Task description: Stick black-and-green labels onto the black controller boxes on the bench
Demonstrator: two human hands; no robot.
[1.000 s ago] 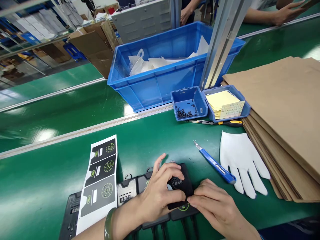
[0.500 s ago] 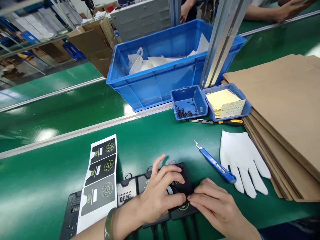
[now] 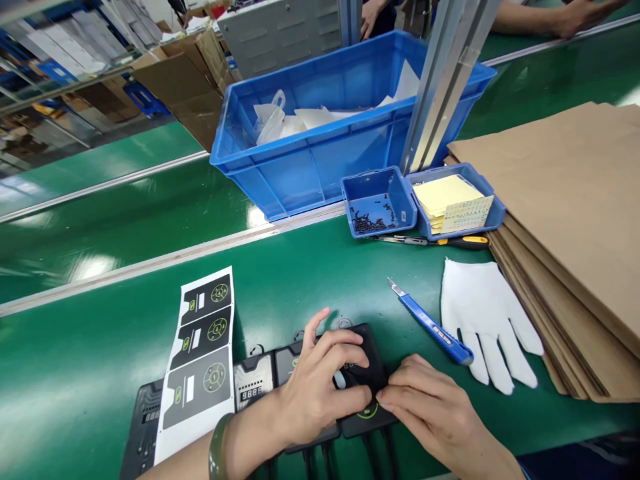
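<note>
A black electronic device point(image 3: 371, 353) with a digital display and a green ring mark lies under my hands. My left hand point(image 3: 320, 377) curves over it, thumb and bent fingers gripping its face, one finger raised. At its lower right edge, my right hand point(image 3: 425, 407) pinches thumb and fingertips together close to the left thumb; what they hold is hidden. To the left, partly behind my left wrist, are similar devices point(image 3: 253, 381) with cables. A sheet of dark printed labels point(image 3: 200, 340) lies over another device point(image 3: 137, 440).
Right of my hands lie a blue utility knife point(image 3: 433, 327) and a white glove point(image 3: 485, 313). Behind are a screw bin point(image 3: 379, 200), a bin of yellow slips point(image 3: 455, 200), a screwdriver point(image 3: 465, 243) and a large blue crate point(image 3: 305, 167). Cardboard sheets point(image 3: 555, 180) are stacked at right.
The view shifts very slightly. Both hands keep nearly the same position on the device, and nothing else visibly moves on the bench.
</note>
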